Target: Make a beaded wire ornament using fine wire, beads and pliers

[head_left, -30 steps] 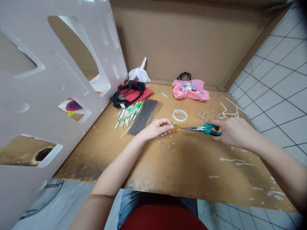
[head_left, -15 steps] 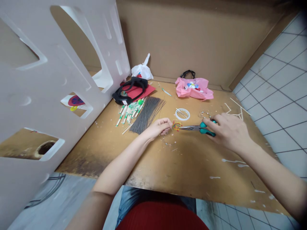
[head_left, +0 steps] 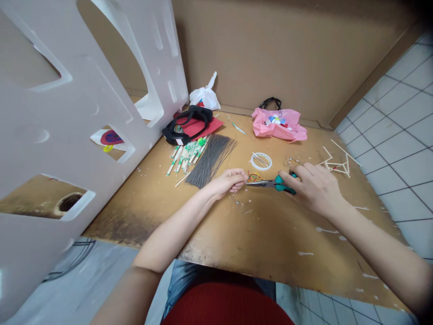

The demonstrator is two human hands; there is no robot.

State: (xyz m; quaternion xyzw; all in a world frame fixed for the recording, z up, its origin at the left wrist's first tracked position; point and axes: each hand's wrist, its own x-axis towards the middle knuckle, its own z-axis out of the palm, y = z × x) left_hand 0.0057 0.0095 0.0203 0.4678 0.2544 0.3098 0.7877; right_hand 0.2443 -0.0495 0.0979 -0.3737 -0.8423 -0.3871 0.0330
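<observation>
My right hand (head_left: 313,187) is wrapped round the teal handles of long-nose pliers (head_left: 267,183), whose jaws point left. My left hand (head_left: 233,181) is closed in a pinch at the tip of the jaws; what its fingers hold is too small to make out. Just behind the jaws lie several coloured rubber bands (head_left: 254,176), red, yellow and green. A white ring (head_left: 261,155) with thin metal sticks across it rests beyond them. Small clear beads on wire (head_left: 237,202) lie in front of my left hand.
A bundle of grey wires (head_left: 209,162) and green-wrapped sticks (head_left: 184,158) lie left, near a black headset strap (head_left: 189,128) on red paper. A pink bag (head_left: 279,126) and a white bag (head_left: 204,97) stand at the back. A stick frame (head_left: 338,167) lies right; a white plastic panel (head_left: 111,108) rises left.
The pliers have moved left, so their tips now meet my left fingers instead of lying over the rubber bands. The whole view has shifted slightly.
</observation>
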